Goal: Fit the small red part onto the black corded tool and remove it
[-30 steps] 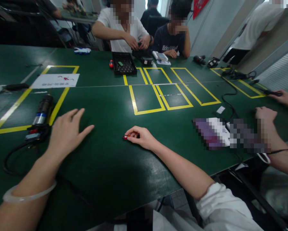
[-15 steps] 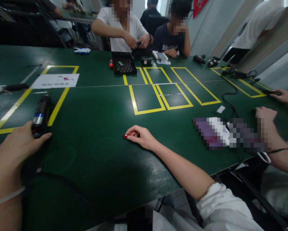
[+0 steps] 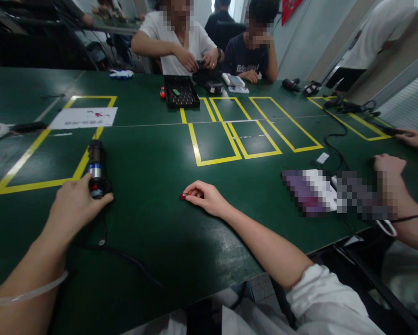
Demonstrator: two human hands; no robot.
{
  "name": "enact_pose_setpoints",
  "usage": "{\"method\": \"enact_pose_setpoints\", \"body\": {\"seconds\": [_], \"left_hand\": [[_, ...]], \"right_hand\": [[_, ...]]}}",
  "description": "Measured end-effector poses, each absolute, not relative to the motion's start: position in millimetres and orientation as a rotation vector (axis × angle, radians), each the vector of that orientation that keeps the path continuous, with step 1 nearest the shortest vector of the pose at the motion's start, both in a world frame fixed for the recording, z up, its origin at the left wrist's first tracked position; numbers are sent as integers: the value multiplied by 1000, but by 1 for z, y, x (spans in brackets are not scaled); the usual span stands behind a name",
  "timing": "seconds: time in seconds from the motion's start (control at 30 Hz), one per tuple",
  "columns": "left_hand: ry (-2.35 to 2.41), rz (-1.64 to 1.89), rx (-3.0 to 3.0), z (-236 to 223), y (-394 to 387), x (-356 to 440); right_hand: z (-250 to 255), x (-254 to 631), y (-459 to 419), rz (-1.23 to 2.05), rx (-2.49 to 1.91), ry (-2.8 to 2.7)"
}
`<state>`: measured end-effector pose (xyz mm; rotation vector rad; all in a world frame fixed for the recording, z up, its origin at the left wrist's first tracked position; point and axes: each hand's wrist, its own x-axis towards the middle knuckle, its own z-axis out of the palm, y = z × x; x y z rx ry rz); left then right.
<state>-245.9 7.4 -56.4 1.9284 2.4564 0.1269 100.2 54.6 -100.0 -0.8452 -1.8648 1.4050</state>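
Note:
On the left, my left hand [image 3: 78, 195] is closed around the lower end of a black cylindrical tool [image 3: 96, 167] with a silver and blue band. The tool points away from me; its exact kind is unclear. A thin cord with a small ring [image 3: 102, 242] hangs below that hand, and a dark strap or cable [image 3: 125, 257] lies nearby. Near the middle of the table, my right hand [image 3: 205, 197] rests with curled fingers, pinching a small red piece [image 3: 184, 196] with a dark tip. Most of this piece is hidden by my fingers.
Yellow tape rectangles [image 3: 219, 163] mark the green table [image 3: 153, 163]. A paper sheet [image 3: 85, 117] lies left, a black tray [image 3: 181, 93] at the back. Two people sit opposite. Another person's hand [image 3: 390, 165] rests at right beside a purple-and-white item [image 3: 308, 190] and cables.
My left hand has moved right with the black cylindrical tool, bringing the cord and ring along. My right hand has stayed in place with the red piece.

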Motion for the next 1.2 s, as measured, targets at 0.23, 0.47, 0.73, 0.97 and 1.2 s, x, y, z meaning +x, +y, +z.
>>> {"method": "enact_pose_setpoints", "body": {"seconds": [0.23,0.47,0.73,0.97,1.2], "left_hand": [[2286,81,2021,-50,-4,-170],[2102,306,2159,-62,-11,-124],[1979,470,2149,-67,-17,-104],[1949,548,2157,-73,-18,-103],[1957,534,2127,-72,-20,-104]], "right_hand": [[-101,97,53,1351,-789,-1897],[-98,97,53,1159,-795,-2024],[-97,99,55,1169,-761,-2066],[-97,99,55,1111,-716,-2116],[-99,97,56,1160,-747,-2028]]}}
